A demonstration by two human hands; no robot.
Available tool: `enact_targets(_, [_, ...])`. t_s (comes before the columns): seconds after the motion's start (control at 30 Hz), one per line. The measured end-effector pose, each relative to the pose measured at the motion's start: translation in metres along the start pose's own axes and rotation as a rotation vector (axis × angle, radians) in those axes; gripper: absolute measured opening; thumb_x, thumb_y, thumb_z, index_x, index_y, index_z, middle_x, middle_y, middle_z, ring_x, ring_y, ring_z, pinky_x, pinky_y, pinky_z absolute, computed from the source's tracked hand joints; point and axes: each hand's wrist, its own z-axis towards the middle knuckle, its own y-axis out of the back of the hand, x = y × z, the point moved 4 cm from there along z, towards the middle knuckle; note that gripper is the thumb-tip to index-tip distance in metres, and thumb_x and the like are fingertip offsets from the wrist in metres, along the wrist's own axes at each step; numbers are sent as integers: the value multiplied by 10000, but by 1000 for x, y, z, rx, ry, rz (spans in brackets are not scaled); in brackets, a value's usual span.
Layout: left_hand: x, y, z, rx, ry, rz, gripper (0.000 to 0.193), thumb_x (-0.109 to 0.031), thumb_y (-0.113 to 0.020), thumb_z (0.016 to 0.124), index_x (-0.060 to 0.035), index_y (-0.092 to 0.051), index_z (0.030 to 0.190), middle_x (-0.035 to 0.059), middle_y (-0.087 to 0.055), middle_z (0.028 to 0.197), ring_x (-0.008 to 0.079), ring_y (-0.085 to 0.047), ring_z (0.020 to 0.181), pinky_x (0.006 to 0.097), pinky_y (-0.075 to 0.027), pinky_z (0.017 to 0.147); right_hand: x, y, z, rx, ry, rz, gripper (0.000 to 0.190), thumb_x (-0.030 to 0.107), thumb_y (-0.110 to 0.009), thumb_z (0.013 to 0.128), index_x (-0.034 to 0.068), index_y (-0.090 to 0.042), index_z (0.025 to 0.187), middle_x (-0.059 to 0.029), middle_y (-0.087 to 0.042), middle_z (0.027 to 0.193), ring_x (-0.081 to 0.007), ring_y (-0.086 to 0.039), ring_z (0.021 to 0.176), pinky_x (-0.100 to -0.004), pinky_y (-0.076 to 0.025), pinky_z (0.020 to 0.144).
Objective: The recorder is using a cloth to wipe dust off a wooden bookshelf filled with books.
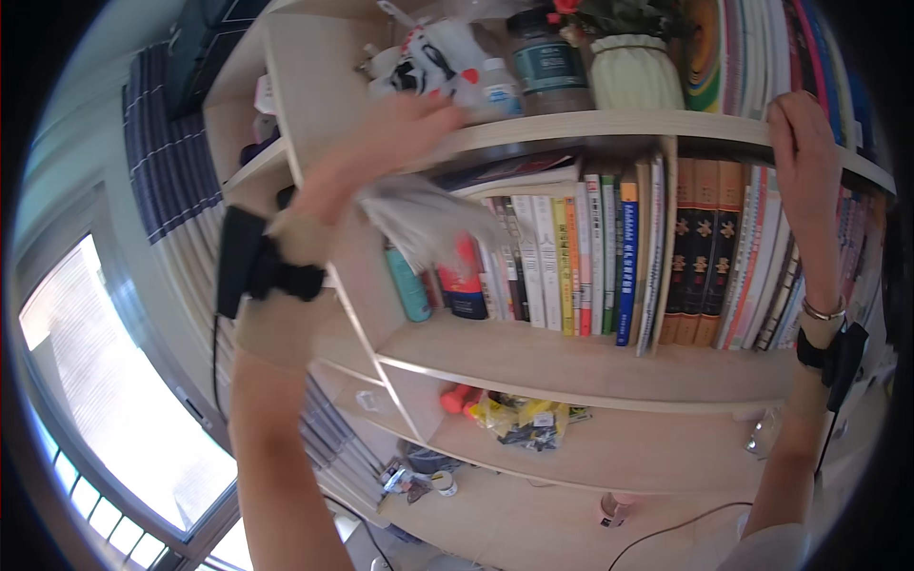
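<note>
My left hand (410, 132) is blurred by motion at the front edge of the upper shelf board (571, 127). A thin whitish cloth (435, 218) hangs just below it, seemingly from its grasp, partly covering a red and blue pouch (463, 285). Just beyond my fingers lie a crumpled white plastic bag (446, 53) with black and red print and a small white bottle (502, 89). My right hand (807, 139) curls its fingers over the same board's edge farther right, in front of upright books. Both wrists wear black strapped devices.
A dark-lidded jar (548, 61) and a pale fabric-covered flowerpot (635, 77) stand on the upper shelf. Below are a row of books (564, 264) and a teal bottle (408, 285). Lower down lie red dumbbells (460, 400) and a yellow plastic bag (525, 421). A window (114, 385) is at left.
</note>
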Motion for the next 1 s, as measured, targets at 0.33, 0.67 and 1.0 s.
enact_targets(0.33, [54,25,-34,-278,180,219,370,-334,-432,856,-34,-647,885,230,-610,830,388,-577,828,416,-433,738,21,0,11,-74,57,28,71,86,-545,842,15,-543,849,-122,-534,790,-304,-527,759,-371,-417,695])
enact_targets(0.67, [-210,-19,30,-454,-368,316,262,-227,-483,828,-30,-604,703,162,-598,691,330,-586,736,447,-437,653,0,8,7,-53,-10,203,89,141,-538,846,56,-562,832,-94,-559,762,-285,-551,754,-385,-428,653])
enact_targets(1.0, [-143,-5,46,-203,-166,204,289,-279,-441,835,-67,-637,829,165,-628,824,354,-574,859,442,-447,742,-127,80,-22,15,-84,-9,115,127,-524,880,21,-569,888,-91,-572,870,-256,-556,834,-308,-428,749])
